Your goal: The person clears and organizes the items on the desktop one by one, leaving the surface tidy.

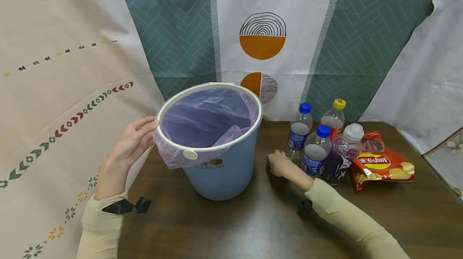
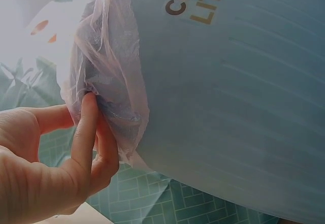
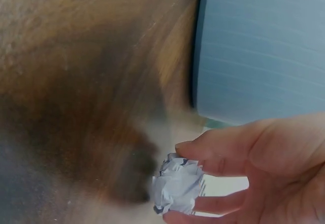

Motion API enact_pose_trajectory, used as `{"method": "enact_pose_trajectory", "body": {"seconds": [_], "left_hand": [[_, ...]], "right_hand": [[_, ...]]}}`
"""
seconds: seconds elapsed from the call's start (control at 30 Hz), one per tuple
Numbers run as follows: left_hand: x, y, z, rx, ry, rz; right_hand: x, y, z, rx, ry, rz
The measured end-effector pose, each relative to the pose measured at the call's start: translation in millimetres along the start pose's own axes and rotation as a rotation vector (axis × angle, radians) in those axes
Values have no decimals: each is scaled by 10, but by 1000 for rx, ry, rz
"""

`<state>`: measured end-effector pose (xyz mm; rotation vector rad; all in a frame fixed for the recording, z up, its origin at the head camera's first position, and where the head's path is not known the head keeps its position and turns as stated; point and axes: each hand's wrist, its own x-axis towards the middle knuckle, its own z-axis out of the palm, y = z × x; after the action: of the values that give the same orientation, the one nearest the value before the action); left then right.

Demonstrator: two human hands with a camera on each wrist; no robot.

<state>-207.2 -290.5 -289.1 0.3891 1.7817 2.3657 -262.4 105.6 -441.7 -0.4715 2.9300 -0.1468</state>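
Note:
A blue trash bin [image 1: 220, 178] with a cream rim stands on the table, lined with a thin pink plastic bag [image 1: 173, 158] folded over its edge. My left hand [image 1: 134, 140] grips the rim and bag at the bin's left side. Seen from the left wrist, fingers [image 2: 84, 132] pinch the bag's overhang [image 2: 114, 66] below the bin's lettering. Right of the bin, my right hand [image 1: 283, 164] is low over the table. The right wrist view shows that hand [image 3: 254, 168] holding a crumpled paper ball [image 3: 177, 183] between thumb and fingers, near the bin wall [image 3: 264, 46].
Right of the right hand stand two blue-capped bottles [image 1: 298, 130], a yellow-capped bottle [image 1: 332, 118] and a white-capped bottle with a dark label [image 1: 340, 154]. A red chip bag [image 1: 383, 160] lies beyond them on the brown table [image 1: 231, 231]. Patterned cloth [image 1: 181, 30] hangs behind.

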Motion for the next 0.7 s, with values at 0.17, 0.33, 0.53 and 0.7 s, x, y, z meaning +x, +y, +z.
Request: {"method": "enact_pose_trajectory", "body": {"seconds": [0.17, 0.33, 0.53, 0.7], "left_hand": [[-9, -2, 5, 3, 14, -6], [-3, -16, 0, -6, 11, -6], [7, -30, -7, -16, 3, -2], [15, -31, -6, -15, 5, -1]], "right_hand": [[-36, 8, -49, 14, 114, -99], [-66, 35, -86, 17, 205, -192], [-111, 25, -197, 66, 201, -209], [-171, -12, -313, 94, 231, -215]]}}
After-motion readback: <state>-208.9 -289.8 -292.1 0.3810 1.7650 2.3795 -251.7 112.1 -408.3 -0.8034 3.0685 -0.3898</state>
